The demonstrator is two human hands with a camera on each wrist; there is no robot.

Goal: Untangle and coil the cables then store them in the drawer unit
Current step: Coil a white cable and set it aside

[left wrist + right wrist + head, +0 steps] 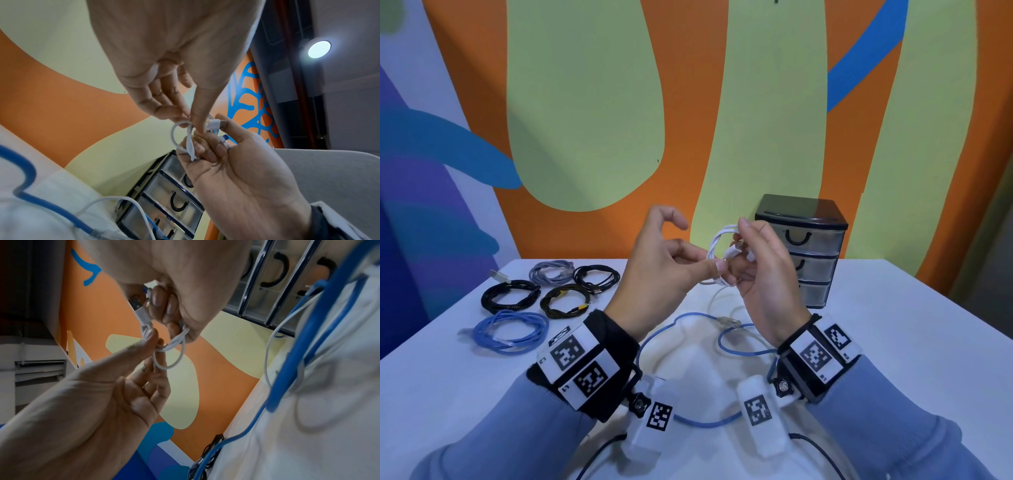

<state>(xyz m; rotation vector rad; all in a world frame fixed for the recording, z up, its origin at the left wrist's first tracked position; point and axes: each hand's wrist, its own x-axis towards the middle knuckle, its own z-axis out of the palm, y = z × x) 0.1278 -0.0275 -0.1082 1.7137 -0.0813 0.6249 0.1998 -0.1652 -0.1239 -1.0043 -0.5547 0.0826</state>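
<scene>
A white cable [714, 245] is wound into a small coil that I hold up between both hands above the table. My right hand [748, 260] grips the coil and its plug ends with curled fingers [162, 300]. My left hand [710, 262] pinches the cable's strands between thumb and fingers [164, 110], its index finger raised and bent. The drawer unit [815, 240], black with three clear drawers, all closed, stands just behind my right hand. A loose blue cable [688, 317] sprawls on the table under my hands, crossed by a pale cable [719, 298].
Several coiled cables lie at the table's left: grey [551, 272], black [595, 277], black [510, 296], black with yellow [565, 303] and blue [512, 330]. A thin black cable [818, 448] runs along the near edge. A painted wall rises behind the white table [893, 342].
</scene>
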